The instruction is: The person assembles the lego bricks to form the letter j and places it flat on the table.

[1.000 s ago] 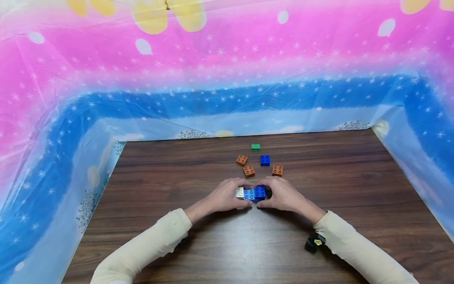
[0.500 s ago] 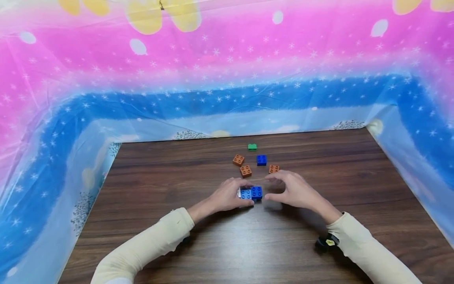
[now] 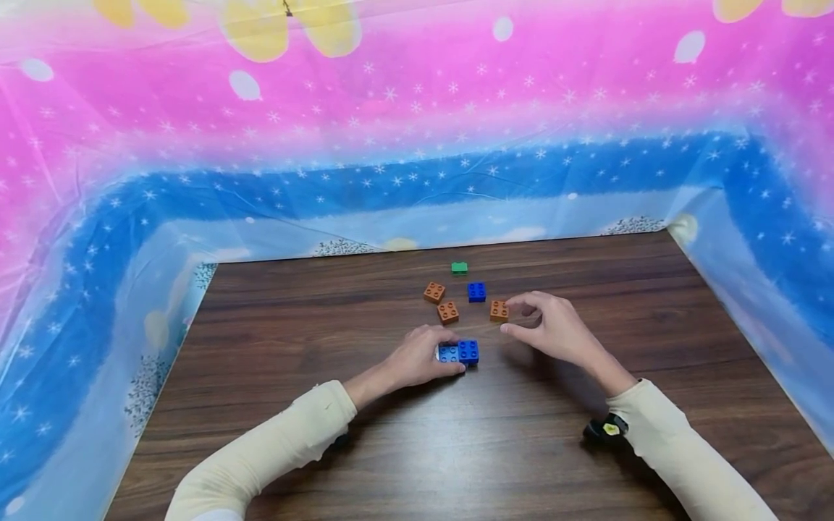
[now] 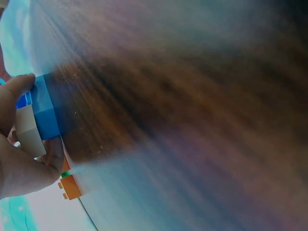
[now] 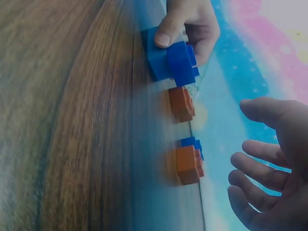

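Left hand [image 3: 420,356]: gripping the joined bricks, thumb on the near side, fingers on the far; the opposed hold presumably keeps them steady.
Light blue brick [image 3: 448,354]: base of the held group, apparently resting on the table, which would take its weight.
White brick [image 4: 29,130]: on the base at its left end, mostly covered by the left hand in the head view.
Dark blue brick [image 3: 468,352]: on the base at its right end, studs up, left uncovered by the grip.
Right hand [image 3: 552,327]: thumb and fingers parted, holding nothing; the gap faces the nearest orange brick, as a reach would require.
Nearest orange brick [image 3: 499,311]: studs up, just beside the right fingertips; contact cannot be told.
Loose blue brick [image 3: 477,291]: beyond that, studs up.
Orange pair [image 3: 447,312]: left of the loose blue brick, close together.
Green brick [image 3: 459,268]: farthest out.
Table [image 3: 313,304]: wood-patterned, supporting all the loose bricks.
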Motion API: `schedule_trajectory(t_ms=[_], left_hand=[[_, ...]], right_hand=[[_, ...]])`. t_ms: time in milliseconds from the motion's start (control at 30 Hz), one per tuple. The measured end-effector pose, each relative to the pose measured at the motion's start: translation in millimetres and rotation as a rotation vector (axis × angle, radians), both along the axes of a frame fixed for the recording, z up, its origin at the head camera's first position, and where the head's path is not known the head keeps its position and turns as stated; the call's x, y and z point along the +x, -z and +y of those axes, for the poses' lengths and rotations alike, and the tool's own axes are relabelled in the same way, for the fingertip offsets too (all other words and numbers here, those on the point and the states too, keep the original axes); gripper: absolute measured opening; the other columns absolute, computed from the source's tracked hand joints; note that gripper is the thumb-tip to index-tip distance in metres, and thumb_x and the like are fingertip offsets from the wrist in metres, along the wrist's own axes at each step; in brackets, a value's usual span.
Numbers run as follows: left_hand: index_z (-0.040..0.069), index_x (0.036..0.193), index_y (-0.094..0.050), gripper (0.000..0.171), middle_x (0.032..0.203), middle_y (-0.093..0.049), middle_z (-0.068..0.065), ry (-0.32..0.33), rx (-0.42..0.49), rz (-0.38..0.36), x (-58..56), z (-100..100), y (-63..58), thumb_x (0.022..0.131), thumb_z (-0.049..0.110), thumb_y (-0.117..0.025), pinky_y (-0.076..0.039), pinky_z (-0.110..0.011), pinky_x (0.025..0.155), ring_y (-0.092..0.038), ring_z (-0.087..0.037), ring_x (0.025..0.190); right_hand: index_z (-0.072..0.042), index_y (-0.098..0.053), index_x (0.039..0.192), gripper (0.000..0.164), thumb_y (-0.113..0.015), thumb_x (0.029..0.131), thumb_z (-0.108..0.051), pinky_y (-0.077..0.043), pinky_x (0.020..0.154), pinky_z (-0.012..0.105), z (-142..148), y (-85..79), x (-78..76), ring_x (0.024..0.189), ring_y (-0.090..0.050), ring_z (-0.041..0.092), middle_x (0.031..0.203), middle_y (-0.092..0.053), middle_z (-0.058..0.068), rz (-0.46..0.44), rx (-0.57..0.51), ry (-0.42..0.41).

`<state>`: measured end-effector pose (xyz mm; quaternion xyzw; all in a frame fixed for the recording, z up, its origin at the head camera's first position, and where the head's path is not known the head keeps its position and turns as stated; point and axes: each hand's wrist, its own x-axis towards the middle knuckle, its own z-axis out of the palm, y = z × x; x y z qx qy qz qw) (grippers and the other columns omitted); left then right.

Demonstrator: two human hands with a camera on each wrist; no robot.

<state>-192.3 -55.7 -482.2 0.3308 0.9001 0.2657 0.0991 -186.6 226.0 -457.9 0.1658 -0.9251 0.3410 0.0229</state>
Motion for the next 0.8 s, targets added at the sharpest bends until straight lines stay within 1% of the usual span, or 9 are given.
schedule_trajectory(t_ms=[133,300,533,633,800], left_hand=[[0.007,0.129,-0.069,0.052,0.122,-0.072,-0.006,-0.008,0.0,-0.007,-0.5,-0.1,0.4,0.089,0.038,-0.079,-0.045,-0.047,0.103,-0.064,-0.022,0.11],[0.008,0.129,-0.07,0.051,0.12,-0.073,-0.005,-0.01,0.008,-0.012,-1.1,-0.2,0.1,0.089,0.038,-0.08,-0.046,-0.045,0.101,-0.065,-0.02,0.107],[0.007,0.129,-0.07,0.051,0.121,-0.073,-0.006,-0.007,0.002,-0.019,-0.7,-0.7,-1.5,0.089,0.037,-0.08,-0.044,-0.046,0.104,-0.065,-0.021,0.109],[0.007,0.129,-0.07,0.051,0.121,-0.073,-0.006,-0.004,0.006,-0.022,-0.6,-1.2,-1.9,0.089,0.037,-0.08,-0.044,-0.046,0.104,-0.066,-0.022,0.109],[0.006,0.129,-0.07,0.051,0.122,-0.073,-0.006,0.002,0.015,-0.018,-1.1,-2.0,-1.6,0.089,0.037,-0.08,-0.045,-0.045,0.103,-0.066,-0.021,0.109]], right_hand=[[-0.008,-0.071,0.124,0.048,-0.08,0.089,-0.039,-0.057,0.081,0.046,0.6,4.4,-6.2,0.101,-0.068,0.027,0.115,-0.071,0.009,0.002,-0.005,0.028],[-0.008,-0.071,0.126,0.047,-0.08,0.089,-0.037,-0.057,0.083,0.046,0.3,11.3,-13.5,0.101,-0.068,0.027,0.116,-0.072,0.009,-0.017,-0.002,0.044],[-0.01,-0.071,0.125,0.046,-0.082,0.088,-0.036,-0.056,0.081,0.047,-0.6,20.8,-21.5,0.099,-0.069,0.028,0.119,-0.071,0.011,-0.008,0.007,0.063],[-0.01,-0.071,0.124,0.046,-0.082,0.088,-0.035,-0.054,0.084,0.05,-0.1,24.5,-24.9,0.104,-0.067,0.03,0.12,-0.071,0.011,-0.012,0.007,0.074],[-0.01,-0.07,0.127,0.048,-0.083,0.087,-0.035,-0.052,0.092,0.052,-0.1,30.9,-31.3,0.109,-0.067,0.03,0.121,-0.072,0.011,-0.061,0.022,0.084]])
